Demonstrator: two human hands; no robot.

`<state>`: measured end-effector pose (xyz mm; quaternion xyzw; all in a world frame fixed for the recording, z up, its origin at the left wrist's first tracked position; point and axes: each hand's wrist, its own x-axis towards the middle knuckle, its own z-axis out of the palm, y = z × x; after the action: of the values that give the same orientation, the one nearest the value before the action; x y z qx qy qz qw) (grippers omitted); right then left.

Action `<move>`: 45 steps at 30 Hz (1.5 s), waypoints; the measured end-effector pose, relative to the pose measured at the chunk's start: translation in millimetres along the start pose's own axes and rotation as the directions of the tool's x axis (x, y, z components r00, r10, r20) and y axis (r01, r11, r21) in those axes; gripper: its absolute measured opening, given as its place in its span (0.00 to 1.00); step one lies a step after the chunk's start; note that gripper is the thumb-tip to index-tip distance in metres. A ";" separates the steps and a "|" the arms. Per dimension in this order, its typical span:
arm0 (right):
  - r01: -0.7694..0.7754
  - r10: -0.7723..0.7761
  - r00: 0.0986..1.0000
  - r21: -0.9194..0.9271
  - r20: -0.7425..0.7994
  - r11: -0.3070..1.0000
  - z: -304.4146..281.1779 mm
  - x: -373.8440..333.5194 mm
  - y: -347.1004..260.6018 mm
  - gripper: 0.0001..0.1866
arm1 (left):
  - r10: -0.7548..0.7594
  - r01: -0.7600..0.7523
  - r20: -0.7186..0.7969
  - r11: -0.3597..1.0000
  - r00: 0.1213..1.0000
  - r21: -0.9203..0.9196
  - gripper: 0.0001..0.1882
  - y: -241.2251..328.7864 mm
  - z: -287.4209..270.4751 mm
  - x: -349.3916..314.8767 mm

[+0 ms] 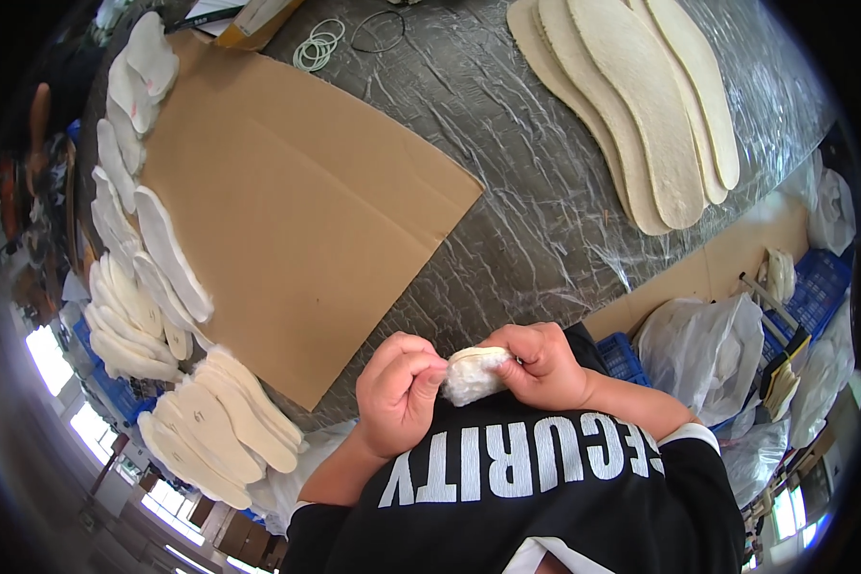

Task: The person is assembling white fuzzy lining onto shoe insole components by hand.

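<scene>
Close in front of my chest I hold a white fleece insole [473, 377], seen nearly end-on, with its cream upper edge and fluffy pile showing. My right hand [549, 368] grips its right side between thumb and curled fingers. At the left edge of the insole, my left hand [398, 390] is closed, thumb and forefinger pinched together against the pile. How much of the insole lies inside that pinch is hidden.
A brown cardboard sheet [287, 201] lies on the plastic-covered table [450, 105]. Large beige insoles [641, 105] are stacked at the far right. White insoles [220, 421] pile along the left edge. Rubber bands [318, 46] lie at the back; plastic bags [703, 344] and blue crates [811, 292] stand at right.
</scene>
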<state>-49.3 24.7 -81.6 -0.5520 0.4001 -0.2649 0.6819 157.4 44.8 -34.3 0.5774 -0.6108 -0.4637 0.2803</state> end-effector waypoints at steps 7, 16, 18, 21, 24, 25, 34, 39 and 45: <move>-0.018 0.017 0.999 -0.055 -0.033 0.998 5.2 -6.4 -2.0 0.11 | 0.056 -0.050 -0.033 0.987 0.998 0.155 0.08 14.7 4.6 4.8; -0.071 0.063 0.995 -0.116 -0.077 0.991 11.3 -9.5 -10.2 0.09 | 0.077 -0.060 -0.067 0.973 0.995 0.222 0.10 21.0 6.0 3.9; -0.076 0.066 0.994 -0.115 -0.088 0.990 11.9 -9.0 -11.0 0.09 | 0.052 -0.033 -0.075 0.970 0.996 0.240 0.10 21.5 6.7 2.9; -0.107 0.095 0.989 -0.100 -0.113 0.989 12.0 -7.5 -13.9 0.10 | -0.013 0.032 -0.080 0.970 0.997 0.240 0.09 24.2 8.3 3.7; -0.109 0.097 0.990 -0.118 -0.102 0.987 11.2 -7.4 -15.2 0.10 | -0.005 0.015 -0.046 0.974 0.999 0.228 0.08 23.9 7.8 6.8; -0.127 0.115 0.988 -0.108 -0.105 0.986 11.1 -7.4 -15.1 0.10 | -0.003 0.014 -0.047 0.974 0.999 0.227 0.08 24.0 8.4 8.0; -0.162 0.162 0.986 0.012 -0.039 0.987 6.5 -3.9 -17.5 0.11 | 0.226 -0.205 -0.070 0.952 0.972 0.227 0.08 7.1 22.8 8.0; -0.175 0.173 0.984 0.031 0.047 0.984 -0.9 -3.5 -17.1 0.09 | 0.137 -0.131 -0.105 0.989 0.985 0.062 0.08 7.2 26.9 6.9; -0.157 0.154 0.983 0.025 0.102 0.987 -5.6 -5.9 -17.3 0.07 | 0.038 -0.035 -0.105 0.999 0.994 0.031 0.07 16.1 24.7 9.7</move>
<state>-55.8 22.1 -63.8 -0.5205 0.4029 -0.1894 0.7286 126.8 39.8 -32.0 0.5938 -0.6123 -0.4184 0.3121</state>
